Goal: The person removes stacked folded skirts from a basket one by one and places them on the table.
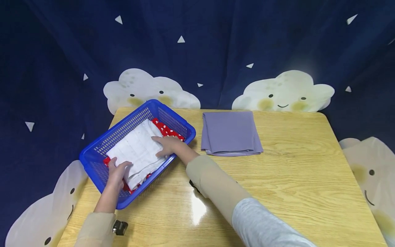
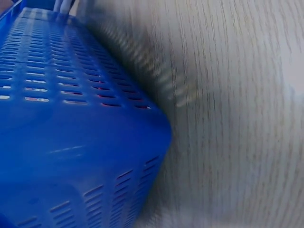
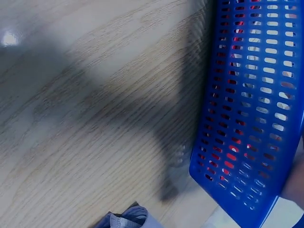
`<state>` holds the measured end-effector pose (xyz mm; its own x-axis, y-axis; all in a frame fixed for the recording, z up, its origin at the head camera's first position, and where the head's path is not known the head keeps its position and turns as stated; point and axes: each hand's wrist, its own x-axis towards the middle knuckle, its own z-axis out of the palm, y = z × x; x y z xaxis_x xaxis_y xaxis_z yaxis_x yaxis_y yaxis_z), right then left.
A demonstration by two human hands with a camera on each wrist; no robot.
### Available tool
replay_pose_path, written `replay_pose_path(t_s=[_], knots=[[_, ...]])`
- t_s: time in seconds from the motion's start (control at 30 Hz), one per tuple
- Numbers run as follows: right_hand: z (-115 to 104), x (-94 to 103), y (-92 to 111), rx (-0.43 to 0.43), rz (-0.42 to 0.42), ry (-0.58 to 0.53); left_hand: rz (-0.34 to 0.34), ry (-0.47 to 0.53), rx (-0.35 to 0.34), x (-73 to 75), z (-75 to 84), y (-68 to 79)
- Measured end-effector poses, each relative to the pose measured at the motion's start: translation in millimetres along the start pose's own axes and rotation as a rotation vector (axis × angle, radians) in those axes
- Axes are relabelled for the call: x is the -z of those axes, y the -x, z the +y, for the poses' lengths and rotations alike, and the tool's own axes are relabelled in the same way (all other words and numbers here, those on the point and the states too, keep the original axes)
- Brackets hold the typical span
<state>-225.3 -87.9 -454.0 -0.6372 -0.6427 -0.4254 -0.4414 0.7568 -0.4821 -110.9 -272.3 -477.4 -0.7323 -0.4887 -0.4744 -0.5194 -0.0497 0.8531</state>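
In the head view a folded white cloth [image 1: 138, 145] lies inside a blue plastic basket [image 1: 182, 122], on top of a red cloth with white dots [image 1: 168, 130]. My left hand [image 1: 116, 173] rests on the near left end of the white cloth, thumb and fingers spread apart. At its right end my right hand [image 1: 169, 145] touches the cloth, thumb and forefinger spread and the other fingers partly hidden. The left wrist view has the basket's perforated side [image 2: 80, 137] but no hand. Red and white show through the slots of the basket wall [image 3: 251, 104] in the right wrist view.
A folded purple cloth [image 1: 229, 132] lies on the wooden table [image 1: 296, 171] to the right of the basket. Behind the table hangs a dark blue curtain [image 1: 210, 51] with cloud and triangle prints. A small black clip [image 1: 120, 227] is by the left wrist.
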Motion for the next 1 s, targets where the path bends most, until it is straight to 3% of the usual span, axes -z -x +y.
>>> replay_pose_path(t_s=[0.2, 0.63, 1.0], knots=[[-4, -3.1, -1, 0.028, 0.027, -0.026, 0.019, 0.018, -0.044, -1.1, -0.1, 2.0], [-19, -10.3, -5, 0.009, 0.15, -0.081, 0.075, -0.093, -0.118, -2.1, -3.1, 3.2], [-13, -7.5, -3, 0.154, 0.234, -0.142, 0.146, -0.053, -0.192, -0.3, 1.3, 6.8]])
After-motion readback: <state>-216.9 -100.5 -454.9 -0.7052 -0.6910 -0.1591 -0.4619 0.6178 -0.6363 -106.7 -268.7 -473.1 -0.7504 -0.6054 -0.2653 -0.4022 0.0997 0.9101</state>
